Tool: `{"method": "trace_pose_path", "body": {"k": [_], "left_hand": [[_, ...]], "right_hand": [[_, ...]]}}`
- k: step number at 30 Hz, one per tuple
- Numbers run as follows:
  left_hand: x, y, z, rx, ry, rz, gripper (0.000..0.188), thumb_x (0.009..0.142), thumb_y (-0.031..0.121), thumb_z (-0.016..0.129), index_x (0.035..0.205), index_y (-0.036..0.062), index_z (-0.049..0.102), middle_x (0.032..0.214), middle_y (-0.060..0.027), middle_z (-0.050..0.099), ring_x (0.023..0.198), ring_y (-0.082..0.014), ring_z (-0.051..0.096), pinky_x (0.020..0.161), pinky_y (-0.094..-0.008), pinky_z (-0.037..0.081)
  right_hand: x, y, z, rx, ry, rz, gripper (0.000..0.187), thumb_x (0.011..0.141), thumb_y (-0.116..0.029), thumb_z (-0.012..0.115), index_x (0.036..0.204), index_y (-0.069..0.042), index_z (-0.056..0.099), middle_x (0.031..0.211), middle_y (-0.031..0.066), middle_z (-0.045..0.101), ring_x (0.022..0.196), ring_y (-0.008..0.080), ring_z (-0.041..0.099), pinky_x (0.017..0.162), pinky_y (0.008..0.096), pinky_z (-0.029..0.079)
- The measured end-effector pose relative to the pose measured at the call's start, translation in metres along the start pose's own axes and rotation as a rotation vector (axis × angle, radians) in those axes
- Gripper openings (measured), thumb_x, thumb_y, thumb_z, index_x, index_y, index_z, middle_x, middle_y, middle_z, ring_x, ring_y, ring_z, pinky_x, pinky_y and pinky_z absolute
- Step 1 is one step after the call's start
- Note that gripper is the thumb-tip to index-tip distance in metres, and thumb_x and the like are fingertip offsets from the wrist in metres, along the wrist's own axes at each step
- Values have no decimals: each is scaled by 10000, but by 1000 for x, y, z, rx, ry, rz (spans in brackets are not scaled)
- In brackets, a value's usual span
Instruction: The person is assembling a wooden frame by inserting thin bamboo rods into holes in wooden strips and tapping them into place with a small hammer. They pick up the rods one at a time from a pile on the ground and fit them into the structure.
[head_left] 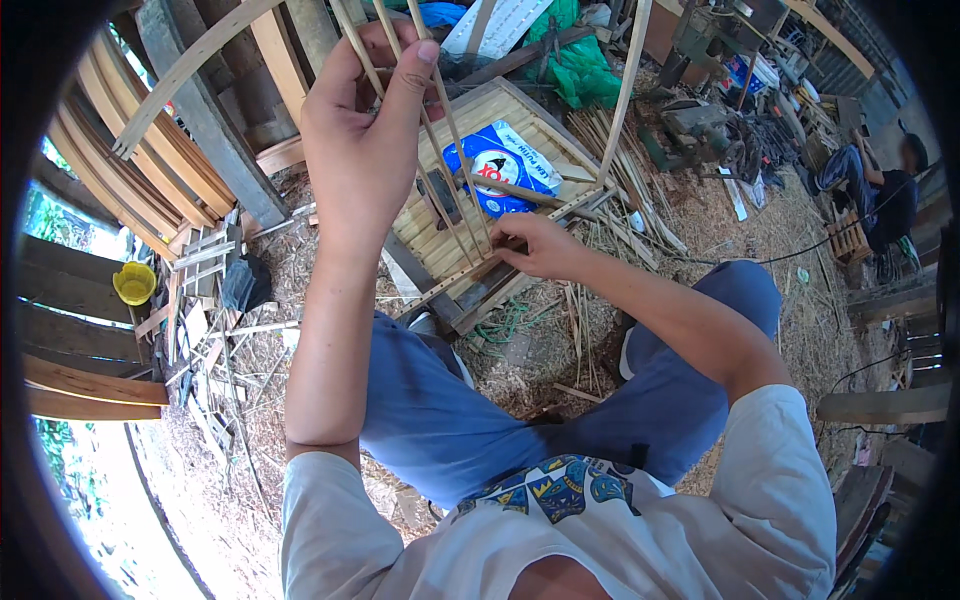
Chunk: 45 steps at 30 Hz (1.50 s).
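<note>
Raised at the upper middle, my left hand [368, 115] is closed around thin wooden sticks [452, 136] that slant down toward the work. My right hand [545, 248] is lower, its fingers pinched at the bottom end of a stick. That end meets a long wooden strip [440, 289] lying across the near side of a low slatted wooden table [420, 232]. My right fingertips partly hide the joint. A blue and white plastic bag [505, 168] lies on the table just beyond the sticks. Another slender curved stick [626, 90] rises from the strip's right part.
Curved planks [140, 150] lean at the left, near a grey post [205, 110] and a yellow bucket [134, 283]. Green plastic sheeting [580, 70] and tools sit behind the table. Shavings and scraps cover the floor. Another person [888, 195] sits far right, beyond a black cable [770, 258].
</note>
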<state>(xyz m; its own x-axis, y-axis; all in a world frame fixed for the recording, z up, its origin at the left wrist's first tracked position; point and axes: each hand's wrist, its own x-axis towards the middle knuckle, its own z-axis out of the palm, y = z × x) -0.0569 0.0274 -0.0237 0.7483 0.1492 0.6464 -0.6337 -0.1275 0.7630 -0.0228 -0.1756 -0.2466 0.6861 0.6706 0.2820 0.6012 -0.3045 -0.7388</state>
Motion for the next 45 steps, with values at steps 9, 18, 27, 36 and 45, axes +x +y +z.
{"method": "trace_pose_path", "body": {"k": [9, 18, 27, 36, 45], "left_hand": [[-1, 0, 0, -10, 0, 20, 174, 1012, 165, 670, 1132, 39, 652, 978, -18, 677, 846, -84, 658, 706, -290, 608], [1, 1, 2, -50, 0, 55, 175, 992, 131, 697, 1099, -3, 665, 813, -26, 685, 698, -82, 635, 648, -228, 499], [-1, -2, -5, -45, 18, 59, 157, 1013, 118, 662, 1116, 2, 639, 824, -14, 650, 715, -73, 615, 631, -231, 493], [0, 0, -21, -64, 49, 49, 175, 1015, 136, 664, 1126, 5, 632, 915, -14, 656, 758, -63, 625, 627, -239, 532], [-8, 5, -31, -79, 49, 81, 165, 1024, 134, 649, 1129, 8, 630, 903, -21, 656, 776, -74, 639, 654, -253, 564]], "right_hand": [[5, 4, 0, 52, -37, 10, 90, 905, 20, 684, 988, 11, 652, 911, 106, 676, 881, 222, 692, 792, 339, 541], [5, 3, -3, 4, -40, -47, 97, 892, 37, 670, 979, -3, 652, 906, 121, 669, 865, 273, 682, 783, 366, 540], [-13, -12, -55, -455, 582, -100, 134, 890, -56, 720, 1002, -28, 651, 889, 122, 660, 794, 281, 662, 740, 401, 516], [-77, 76, -41, -314, 836, 272, 173, 906, -74, 681, 1033, -34, 571, 900, 153, 620, 828, 305, 639, 738, 419, 512], [-45, 42, -69, -578, 86, 177, 260, 966, -163, 621, 1194, -58, 554, 1057, 203, 614, 975, 396, 655, 807, 511, 533]]}}
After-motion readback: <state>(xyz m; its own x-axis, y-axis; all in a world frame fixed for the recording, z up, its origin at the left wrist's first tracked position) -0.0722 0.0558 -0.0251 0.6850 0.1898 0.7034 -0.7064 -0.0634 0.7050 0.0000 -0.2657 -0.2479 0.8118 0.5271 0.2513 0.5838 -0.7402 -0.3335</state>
